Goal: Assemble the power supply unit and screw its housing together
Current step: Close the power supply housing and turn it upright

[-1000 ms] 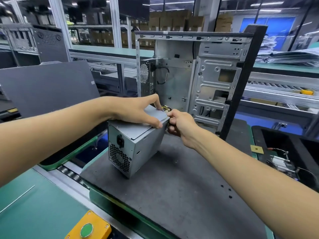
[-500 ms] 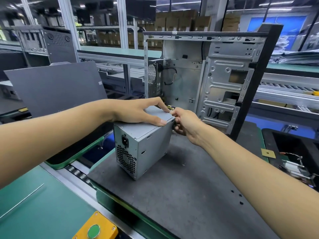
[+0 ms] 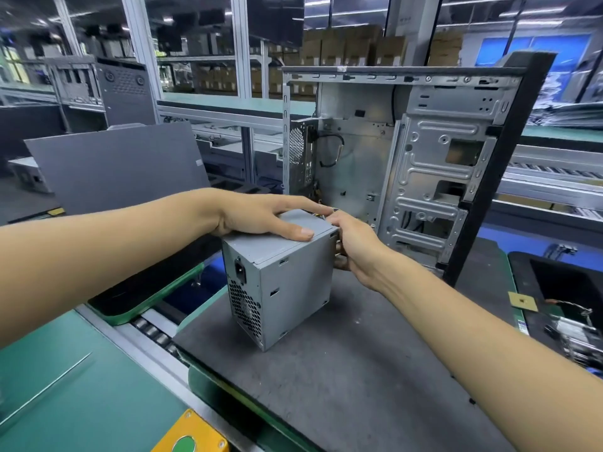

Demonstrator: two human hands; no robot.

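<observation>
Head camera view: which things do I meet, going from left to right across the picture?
Yellow button box → power supply unit → open computer case → black tray.

I am at a station on an electronics assembly line in a factory. My bench is a dark grey mat point(image 3: 342, 370) on a green pallet, beside a roller conveyor point(image 3: 153, 331) with a yellow button box point(image 3: 191, 435) at its edge. An open, bare metal computer case point(image 3: 424, 164) stands on the mat ahead of me. Another case point(image 3: 107, 89) sits further along the line to the left. Aluminium framing point(image 3: 241, 76) divides the stations. Behind it, stacked cardboard boxes point(image 3: 352, 47) fill shelves under long ceiling lights.
</observation>
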